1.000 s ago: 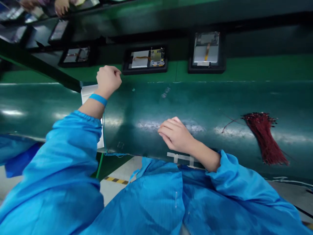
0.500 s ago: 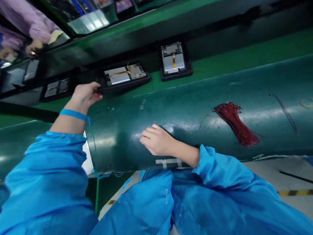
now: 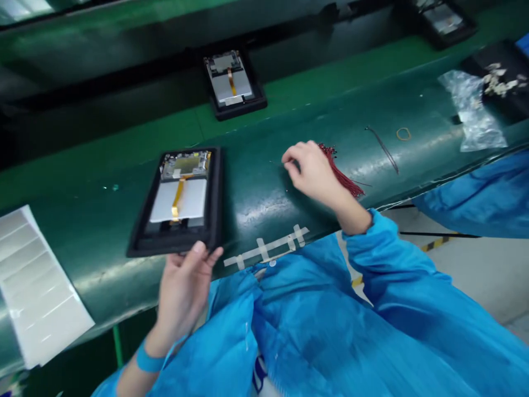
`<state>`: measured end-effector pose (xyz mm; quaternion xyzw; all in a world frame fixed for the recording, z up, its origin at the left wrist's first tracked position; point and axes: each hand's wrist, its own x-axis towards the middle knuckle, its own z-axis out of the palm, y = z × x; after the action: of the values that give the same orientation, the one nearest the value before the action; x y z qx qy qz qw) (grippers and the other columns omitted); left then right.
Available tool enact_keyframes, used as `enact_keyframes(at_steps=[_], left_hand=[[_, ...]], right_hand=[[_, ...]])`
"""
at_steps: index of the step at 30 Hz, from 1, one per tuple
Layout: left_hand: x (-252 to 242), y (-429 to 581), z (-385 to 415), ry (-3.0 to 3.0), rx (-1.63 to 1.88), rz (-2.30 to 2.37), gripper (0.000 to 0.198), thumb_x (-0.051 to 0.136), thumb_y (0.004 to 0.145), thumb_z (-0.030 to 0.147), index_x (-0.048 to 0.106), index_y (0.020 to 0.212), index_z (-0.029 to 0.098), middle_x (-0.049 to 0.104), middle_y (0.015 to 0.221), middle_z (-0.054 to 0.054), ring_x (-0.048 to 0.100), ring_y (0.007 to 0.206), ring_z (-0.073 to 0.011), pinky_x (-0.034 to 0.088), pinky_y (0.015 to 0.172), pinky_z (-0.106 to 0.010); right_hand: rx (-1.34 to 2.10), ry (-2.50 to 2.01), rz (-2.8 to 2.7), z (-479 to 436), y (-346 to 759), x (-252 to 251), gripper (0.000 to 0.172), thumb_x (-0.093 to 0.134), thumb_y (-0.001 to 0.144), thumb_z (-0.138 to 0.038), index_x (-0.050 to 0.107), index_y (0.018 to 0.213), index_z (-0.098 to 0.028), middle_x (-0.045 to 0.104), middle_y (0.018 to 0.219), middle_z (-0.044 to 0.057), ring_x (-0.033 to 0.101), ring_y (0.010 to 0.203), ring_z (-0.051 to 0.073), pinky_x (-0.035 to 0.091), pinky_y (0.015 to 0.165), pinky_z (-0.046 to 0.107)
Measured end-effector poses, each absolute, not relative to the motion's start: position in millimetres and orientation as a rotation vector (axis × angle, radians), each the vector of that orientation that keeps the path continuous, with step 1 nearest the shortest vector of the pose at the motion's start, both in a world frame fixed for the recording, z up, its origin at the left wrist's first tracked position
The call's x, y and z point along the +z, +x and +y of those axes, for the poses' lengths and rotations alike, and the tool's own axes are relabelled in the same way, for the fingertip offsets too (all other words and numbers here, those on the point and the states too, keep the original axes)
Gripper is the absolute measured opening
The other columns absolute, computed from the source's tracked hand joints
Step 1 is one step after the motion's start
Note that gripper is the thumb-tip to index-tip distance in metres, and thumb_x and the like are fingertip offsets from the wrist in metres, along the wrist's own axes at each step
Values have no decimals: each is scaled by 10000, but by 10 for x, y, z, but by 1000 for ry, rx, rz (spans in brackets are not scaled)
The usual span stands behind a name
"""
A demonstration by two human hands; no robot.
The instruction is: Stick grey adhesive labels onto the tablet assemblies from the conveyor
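My left hand point(image 3: 188, 281) grips the near edge of a black tray, thumb on top. In the tray lies an opened tablet point(image 3: 182, 190) with a silver battery, a circuit board and an orange ribbon cable. The tray is tilted over the green bench point(image 3: 256, 193). My right hand point(image 3: 312, 168) is pinched just left of a bundle of thin red wires point(image 3: 345, 176), which it partly covers. A fine wire end shows at its fingertips, though blurred. A blue strap point(image 3: 149, 358) circles my left wrist.
Another opened tablet point(image 3: 229, 77) sits in its tray at the back; one more point(image 3: 444, 19) is far right. A label sheet point(image 3: 41, 292) lies left. On the right are a dark wire point(image 3: 382, 149), a rubber band point(image 3: 404, 134) and a plastic bag point(image 3: 473, 113).
My left hand has brought the tray with the tablet from the back line toward me, over the bench. My right hand has moved right to the wires. The view has swung right.
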<state>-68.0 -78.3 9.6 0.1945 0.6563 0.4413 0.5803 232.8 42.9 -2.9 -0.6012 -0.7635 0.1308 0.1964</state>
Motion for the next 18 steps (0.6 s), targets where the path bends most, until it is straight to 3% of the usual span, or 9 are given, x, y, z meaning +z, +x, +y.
enact_keyframes(at_steps=[4,7,12,18], left_hand=[[-98,-611,-1192,398,704,1342,273,890,744,440,762,975,369,757,1163,-36,741,1176,-304,624,1089,-504],[-87,-763,-1242,557,406,1177,411,870,761,566,808,1105,351,767,1195,-108,758,1137,-335,635,1037,-492],[-1,-846,-1007,1030,344,1182,286,749,891,596,811,912,318,765,917,-85,743,855,-256,636,782,-382],[33,-389,-526,1272,648,1320,298,752,877,492,722,968,210,754,944,-81,646,678,-158,489,530,-240]], right_hand=[[260,-1585,-2494,558,2672,-118,281,542,951,-101,723,1133,-217,609,1251,133,483,1194,356,361,898,455],[243,-1452,-2749,526,2639,-160,219,562,960,-117,723,1080,-203,593,1245,138,477,1181,349,357,896,455],[206,-1418,-2849,531,2627,-243,196,481,1008,-130,670,960,-157,614,1139,157,494,1101,322,346,848,427],[128,-1152,-2818,414,2509,-188,142,505,1011,-188,633,955,-161,627,1124,151,487,1031,296,334,830,403]])
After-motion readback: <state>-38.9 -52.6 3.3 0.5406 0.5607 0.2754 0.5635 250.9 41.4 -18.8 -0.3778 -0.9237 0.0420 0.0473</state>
